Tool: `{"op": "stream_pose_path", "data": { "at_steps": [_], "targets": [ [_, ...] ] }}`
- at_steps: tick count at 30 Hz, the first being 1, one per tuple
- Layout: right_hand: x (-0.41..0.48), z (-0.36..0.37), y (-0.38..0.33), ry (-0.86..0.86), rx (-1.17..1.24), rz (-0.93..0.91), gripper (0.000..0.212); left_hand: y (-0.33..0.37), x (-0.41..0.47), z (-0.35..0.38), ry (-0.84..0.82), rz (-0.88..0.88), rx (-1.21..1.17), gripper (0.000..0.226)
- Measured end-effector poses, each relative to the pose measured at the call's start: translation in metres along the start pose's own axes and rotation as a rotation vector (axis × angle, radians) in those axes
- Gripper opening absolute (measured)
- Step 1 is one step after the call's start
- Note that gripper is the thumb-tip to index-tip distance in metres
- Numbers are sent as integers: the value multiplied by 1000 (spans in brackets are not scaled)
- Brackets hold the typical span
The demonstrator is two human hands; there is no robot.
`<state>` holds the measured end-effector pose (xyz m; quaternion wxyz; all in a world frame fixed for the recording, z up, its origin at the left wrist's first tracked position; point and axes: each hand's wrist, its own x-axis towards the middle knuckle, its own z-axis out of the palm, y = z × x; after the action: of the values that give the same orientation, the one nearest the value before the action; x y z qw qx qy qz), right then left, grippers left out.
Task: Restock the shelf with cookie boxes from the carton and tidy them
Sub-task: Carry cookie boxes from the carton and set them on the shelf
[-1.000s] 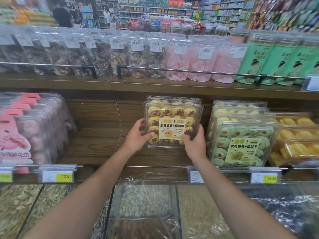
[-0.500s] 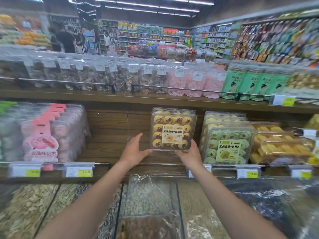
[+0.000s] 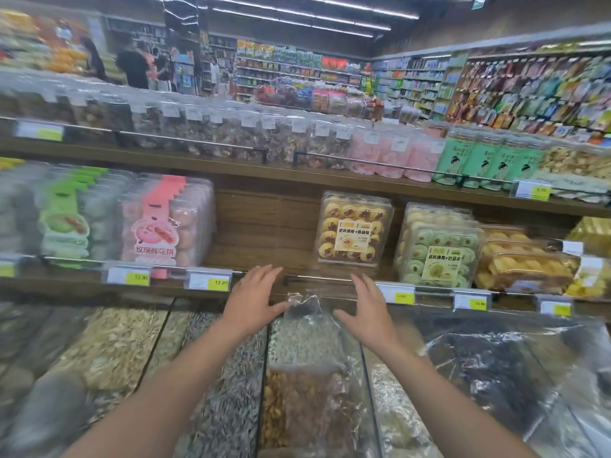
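Withdrawn from the cookie box (image 3: 353, 229): left hand (image 3: 254, 300) and right hand (image 3: 370, 309), fingers spread, empty.
Price tags (image 3: 208, 280) blurred unreadable.

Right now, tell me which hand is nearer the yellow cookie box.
Right. The right hand is just below the yellow cookie box; the left hand is lower-left of it.

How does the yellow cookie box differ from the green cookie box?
The yellow cookie box holds yellow cookies with red centres; the green cookie box holds green ones. The yellow cookie box sits farther back from the rail than the green cookie box. Both are clear, labelled, upright.
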<state>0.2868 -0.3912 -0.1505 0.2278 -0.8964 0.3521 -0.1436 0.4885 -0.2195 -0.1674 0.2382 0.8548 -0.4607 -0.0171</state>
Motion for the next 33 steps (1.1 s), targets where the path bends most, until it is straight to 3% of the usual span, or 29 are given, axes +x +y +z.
{"op": "stream_pose_path", "data": {
  "at_steps": [8, 17, 33],
  "targets": [
    [-79, 25, -47, -102, -23, -178, 87, -29, -123, -37, 106, -115, 134, 88],
    [-220, 85, -88, -286, -108, -468, 85, -38, -339, -46, 114, -281, 249, 98],
    [-447, 259, -235, -670, -292, -955, 86, -114, -710, -31, -52, -906, 342, 100]
  ]
}}
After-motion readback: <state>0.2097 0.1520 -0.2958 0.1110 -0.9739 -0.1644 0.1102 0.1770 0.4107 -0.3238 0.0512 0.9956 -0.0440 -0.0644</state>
